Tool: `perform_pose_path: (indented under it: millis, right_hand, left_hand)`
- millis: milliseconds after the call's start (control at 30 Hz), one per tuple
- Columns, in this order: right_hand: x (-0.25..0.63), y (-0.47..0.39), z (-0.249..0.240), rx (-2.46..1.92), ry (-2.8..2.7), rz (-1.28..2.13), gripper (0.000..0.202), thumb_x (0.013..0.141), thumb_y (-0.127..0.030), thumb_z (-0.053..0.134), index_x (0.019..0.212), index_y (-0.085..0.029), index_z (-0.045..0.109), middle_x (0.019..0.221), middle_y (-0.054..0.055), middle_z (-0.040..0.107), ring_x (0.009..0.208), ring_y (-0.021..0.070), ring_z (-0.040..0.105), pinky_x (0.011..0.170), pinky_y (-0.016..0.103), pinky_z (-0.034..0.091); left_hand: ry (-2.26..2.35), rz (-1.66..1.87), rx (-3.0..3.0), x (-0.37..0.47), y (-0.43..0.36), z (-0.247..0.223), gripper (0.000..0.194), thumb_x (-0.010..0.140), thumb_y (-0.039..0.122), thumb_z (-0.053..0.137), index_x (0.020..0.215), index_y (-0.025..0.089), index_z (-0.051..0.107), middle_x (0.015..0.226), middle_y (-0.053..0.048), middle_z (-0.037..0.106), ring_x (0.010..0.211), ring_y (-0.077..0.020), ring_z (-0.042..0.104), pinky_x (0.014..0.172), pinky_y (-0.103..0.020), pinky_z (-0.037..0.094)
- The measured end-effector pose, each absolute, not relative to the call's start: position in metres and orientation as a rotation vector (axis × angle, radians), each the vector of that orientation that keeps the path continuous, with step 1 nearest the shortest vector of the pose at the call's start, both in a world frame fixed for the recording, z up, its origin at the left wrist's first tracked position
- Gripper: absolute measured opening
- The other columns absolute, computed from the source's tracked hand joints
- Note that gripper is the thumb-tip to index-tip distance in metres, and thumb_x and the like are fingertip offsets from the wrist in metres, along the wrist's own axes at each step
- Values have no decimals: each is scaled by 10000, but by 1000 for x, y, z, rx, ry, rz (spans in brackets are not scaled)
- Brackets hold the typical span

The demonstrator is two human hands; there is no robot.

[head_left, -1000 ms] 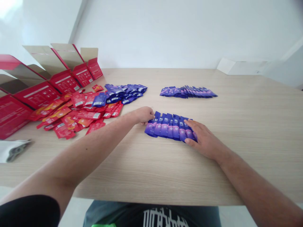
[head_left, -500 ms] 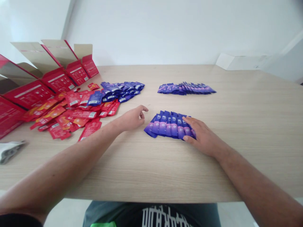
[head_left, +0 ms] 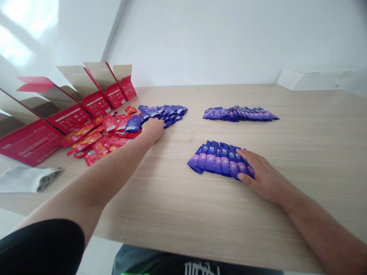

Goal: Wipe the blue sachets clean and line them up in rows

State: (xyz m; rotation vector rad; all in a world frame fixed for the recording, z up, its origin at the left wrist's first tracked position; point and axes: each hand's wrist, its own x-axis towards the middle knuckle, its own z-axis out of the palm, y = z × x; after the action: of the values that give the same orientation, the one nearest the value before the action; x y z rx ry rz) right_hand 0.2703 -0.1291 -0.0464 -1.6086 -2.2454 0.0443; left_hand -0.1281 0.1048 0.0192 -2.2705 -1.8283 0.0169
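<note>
My left hand (head_left: 154, 129) is at the near edge of a loose pile of purple sachets (head_left: 169, 110), knuckles up. Its fingertips are hidden, so I cannot see whether a sachet is between them. My right hand (head_left: 259, 172) rests at the right end of a fanned row of purple sachets (head_left: 218, 157) with pink bands. Its fingers lie along the far edge of that end and its thumb along the near edge. The sachets in the row overlap, printed faces up. Farther back lies a second fanned row of purple sachets (head_left: 241, 114).
Red and orange sachets (head_left: 94, 143) lie heaped at the left. Behind them stand several red cardboard boxes (head_left: 73, 116) with raised flaps. A folded grey-white cloth (head_left: 25, 179) lies at the left front. A white box (head_left: 312, 79) sits at the back right by the wall.
My left hand has moved left and away from me, from beside the near row to the purple pile. My right hand has stayed on the row. The view has turned left.
</note>
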Motion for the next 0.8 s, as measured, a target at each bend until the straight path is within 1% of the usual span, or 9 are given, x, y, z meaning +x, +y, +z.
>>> perform_pose_path:
  millis: [133,233,333,467,533,600,667,733,800]
  right_hand:
    - [271,-128,-47,-1605,-2244,26,750,937,-535,531,1572,-226,278,1546,135,439,1426,341,401,1154,545,395]
    - [272,-128,-48,-1591,-2254,14,745,937,-527,530,1569,-216,289,1537,137,450,1422,342,407,1148,543,401]
    - [271,-128,-46,-1590,-2255,20,735,946,-520,519,1567,-199,292,1532,145,452,1421,339,407,1148,538,396]
    - [269,-129,-43,-1606,-2244,50,728,955,-525,512,1566,-195,290,1535,145,446,1424,324,401,1161,520,384]
    - [268,-130,-41,-1608,-2242,63,728,959,-528,506,1568,-198,284,1531,146,451,1421,324,404,1161,523,383]
    - [268,-129,-41,-1604,-2242,63,727,959,-529,505,1569,-200,284,1524,150,458,1414,331,413,1155,535,386]
    - [270,-129,-43,-1595,-2246,54,731,955,-532,511,1567,-200,288,1519,153,463,1408,340,420,1150,547,389]
    - [271,-128,-45,-1586,-2251,42,741,948,-536,520,1567,-198,290,1519,155,464,1406,349,421,1146,555,392]
    - [273,-127,-47,-1580,-2252,35,749,943,-541,526,1566,-198,294,1518,156,467,1405,355,424,1141,555,398]
  left_hand:
    - [-1828,-8,-2275,-128,115,12,388,925,341,492,1145,91,692,1204,-238,663,1118,-337,601,946,-420,436]
    - [-1749,-27,-2301,-127,117,9,355,939,276,465,1106,84,712,1173,-240,677,1114,-327,615,943,-411,435]
    - [-1624,54,-2306,-121,115,10,345,929,181,422,1070,89,723,1129,-226,695,1109,-315,628,910,-387,451]
    - [-1526,1,-2276,-115,96,26,316,899,207,445,1002,105,726,1058,-199,718,1030,-321,667,826,-371,481]
    - [-1543,-143,-2261,-117,78,37,290,881,253,467,939,129,722,984,-177,730,950,-322,688,771,-373,490]
    - [-1633,-332,-2285,-122,56,47,230,844,297,517,844,164,704,864,-133,735,855,-298,698,721,-355,494]
    - [-1849,-574,-2318,-127,32,49,155,797,297,556,764,191,664,722,-77,712,710,-245,687,638,-318,489]
    - [-2148,-852,-2365,-129,11,42,98,767,268,559,721,201,613,600,-34,662,552,-191,637,531,-281,462]
    - [-2433,-1200,-2385,-128,-5,29,61,748,247,562,706,204,556,540,-9,615,466,-161,595,453,-252,435]
